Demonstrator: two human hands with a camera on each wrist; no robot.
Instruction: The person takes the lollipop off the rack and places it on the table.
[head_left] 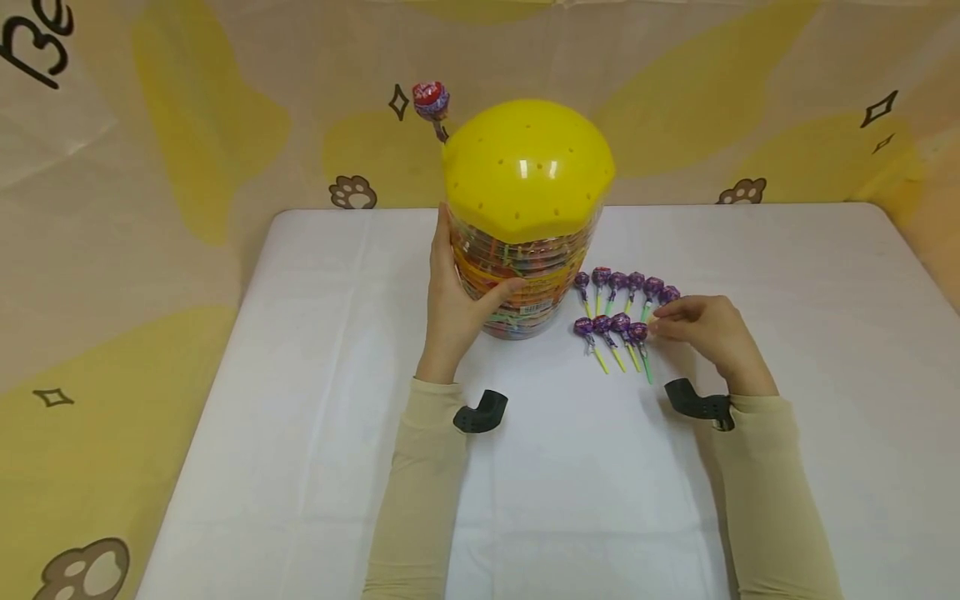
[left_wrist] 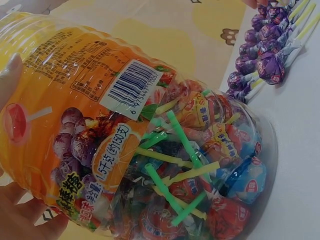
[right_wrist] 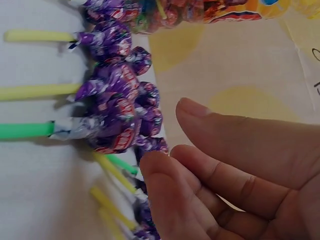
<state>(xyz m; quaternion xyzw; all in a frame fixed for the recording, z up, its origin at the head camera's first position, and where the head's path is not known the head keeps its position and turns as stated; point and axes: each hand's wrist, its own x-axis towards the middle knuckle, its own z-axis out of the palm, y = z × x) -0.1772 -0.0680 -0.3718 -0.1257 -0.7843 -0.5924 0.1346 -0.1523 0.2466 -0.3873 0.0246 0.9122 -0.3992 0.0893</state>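
My left hand point(head_left: 453, 312) grips a large clear plastic jar point(head_left: 517, 279) of lollipops by its left side, thumb across the front. The jar has a yellow domed lid point(head_left: 528, 167) and leans slightly. Its orange label point(left_wrist: 65, 100) and the mixed lollipops inside show in the left wrist view. My right hand point(head_left: 701, 329) hovers beside the right end of a front row of purple-wrapped lollipops point(head_left: 620, 323), its thumb and fingertips apart with nothing visible between them. Behind lies a second row of purple lollipops point(head_left: 636, 281), its right end close to my fingers.
One red and purple lollipop point(head_left: 431, 100) sticks up at the lid's left side; how it is held there is hidden. A white cloth covers the table point(head_left: 337, 350). Behind it hangs a patterned yellow and beige backdrop point(head_left: 712, 83).
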